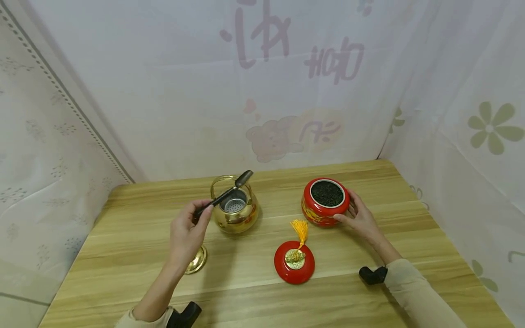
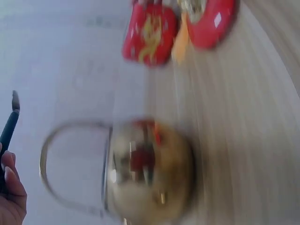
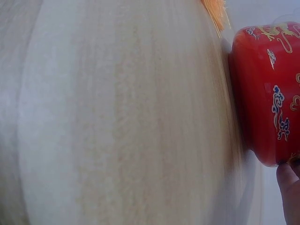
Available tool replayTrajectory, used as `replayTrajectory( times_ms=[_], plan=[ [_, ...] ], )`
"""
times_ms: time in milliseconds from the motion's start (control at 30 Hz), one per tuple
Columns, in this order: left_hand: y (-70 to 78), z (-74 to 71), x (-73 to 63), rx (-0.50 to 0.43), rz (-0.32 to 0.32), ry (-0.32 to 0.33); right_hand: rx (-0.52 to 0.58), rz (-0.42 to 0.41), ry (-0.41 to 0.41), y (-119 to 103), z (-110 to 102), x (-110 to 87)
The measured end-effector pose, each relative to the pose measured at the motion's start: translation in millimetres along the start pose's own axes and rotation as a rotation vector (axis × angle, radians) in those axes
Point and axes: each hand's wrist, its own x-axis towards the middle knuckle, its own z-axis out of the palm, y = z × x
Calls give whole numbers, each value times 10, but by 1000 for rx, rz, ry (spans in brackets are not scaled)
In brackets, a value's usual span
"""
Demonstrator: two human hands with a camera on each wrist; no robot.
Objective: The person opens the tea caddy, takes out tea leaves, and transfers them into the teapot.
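The left hand (image 1: pixel 187 232) pinches a scoop (image 1: pixel 223 196) by its handle, bowl free, raised clear of the brass kettle (image 1: pixel 238 222) just beyond. The right hand (image 1: pixel 361 221), fingers partly curled, grips the red jar (image 1: pixel 316 213), presumably steadying it. The left hand partly hides a brass lid (image 1: pixel 198 262); the scoop's contents, if any, are hard to tell.

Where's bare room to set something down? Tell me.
Bare table: between pot and jar; also between red lid and the head view's bottom edge. Crowded: around the pot, with left hand, spoon and gold lid; right hand flanks the jar.
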Motion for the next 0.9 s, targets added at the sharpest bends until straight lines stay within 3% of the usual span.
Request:
replayTrajectory(
  times_ms=[167,467,667,900],
  plan=[
    [112,372,60,-88,82,-82,-7,4,4,9,-3,9],
    [225,989,192,-50,163,-175,14,-5,11,7,8,-7],
    [196,1262,251,-68,143,-220,19,-19,18,24,19,-4],
    [159,1452,289,-73,142,-203,27,-7,21,23,25,-5]
  ],
)
